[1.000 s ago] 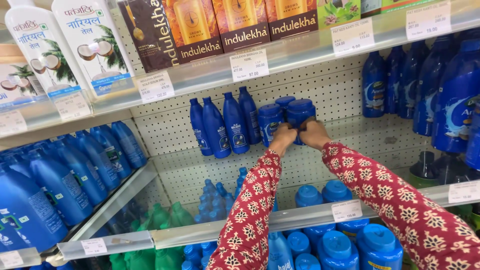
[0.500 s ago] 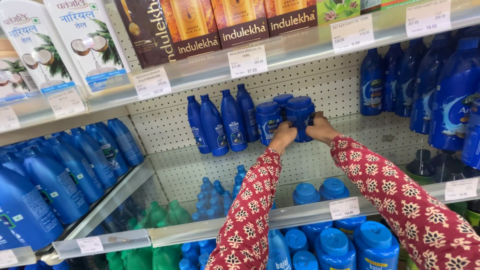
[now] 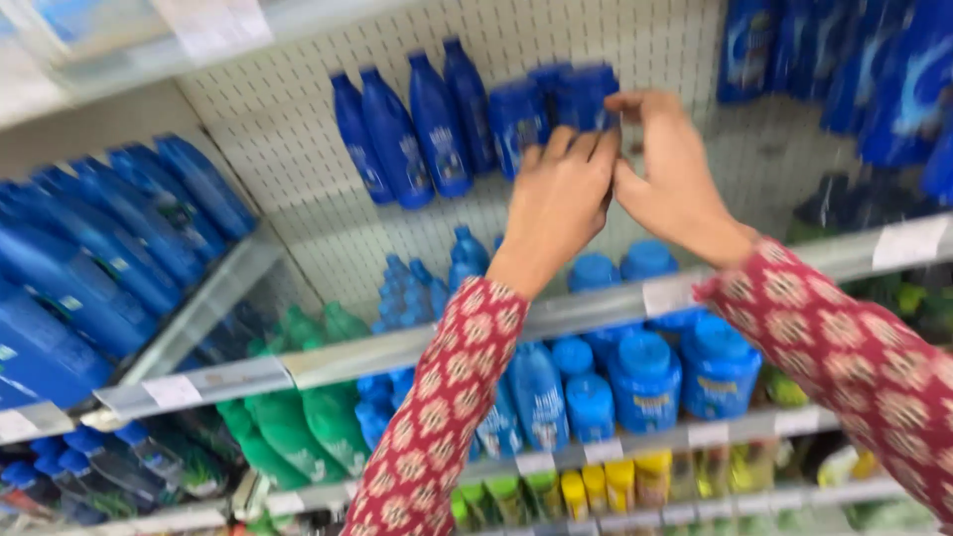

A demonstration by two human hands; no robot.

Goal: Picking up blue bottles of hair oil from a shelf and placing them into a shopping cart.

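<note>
A cluster of dark blue jars (image 3: 551, 99) stands on the upper shelf (image 3: 754, 169), next to a row of tall blue bottles (image 3: 417, 129). My right hand (image 3: 675, 179) reaches up, its fingertips curled over the right-hand jar. My left hand (image 3: 561, 199) is pressed against the right hand, with its fingers pointing up at the lower front of the jars. Motion blur hides whether the left hand grips anything. Both arms wear red patterned sleeves.
Below are blue round tubs (image 3: 645, 377) and small blue bottles (image 3: 447, 278) behind a shelf rail with price tags (image 3: 665, 296). Green bottles (image 3: 298, 427) stand lower left. Large blue bottles (image 3: 119, 238) lean on the left shelf, and more blue bottles (image 3: 893, 79) are at the upper right.
The view has dropped and moved closer to the shelf, so the top shelf of boxes is out of sight. My hands have come together just under the jars.
</note>
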